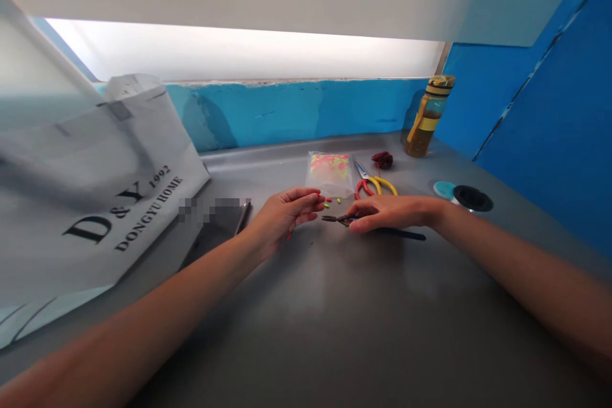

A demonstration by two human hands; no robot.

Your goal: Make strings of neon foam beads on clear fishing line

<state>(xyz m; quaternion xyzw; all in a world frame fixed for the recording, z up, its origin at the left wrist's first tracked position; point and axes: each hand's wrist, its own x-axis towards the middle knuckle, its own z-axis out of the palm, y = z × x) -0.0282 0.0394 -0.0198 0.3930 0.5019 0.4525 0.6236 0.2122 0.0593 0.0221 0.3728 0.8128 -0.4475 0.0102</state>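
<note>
My left hand [287, 213] is closed in a pinch. Small red bits show at its fingertips and under the palm; whether they are beads or cord I cannot make out. Close by on the right, my right hand [382, 211] curls over a pair of dark-handled pliers [337, 219], their jaws pointing left toward my left hand. Between the hands lie several tiny beads, among them a green bead [339, 200] and a red bead [328, 199]. Just behind them is a clear bag of pink and yellow beads [329, 167].
Scissors [370, 182] with red and yellow handles lie beside the bag, near a dark red bundle [382, 160]. Spools [472, 198] sit behind my right wrist. A bottle [429, 118] stands at the back right. A large white bag [95, 204] fills the left side.
</note>
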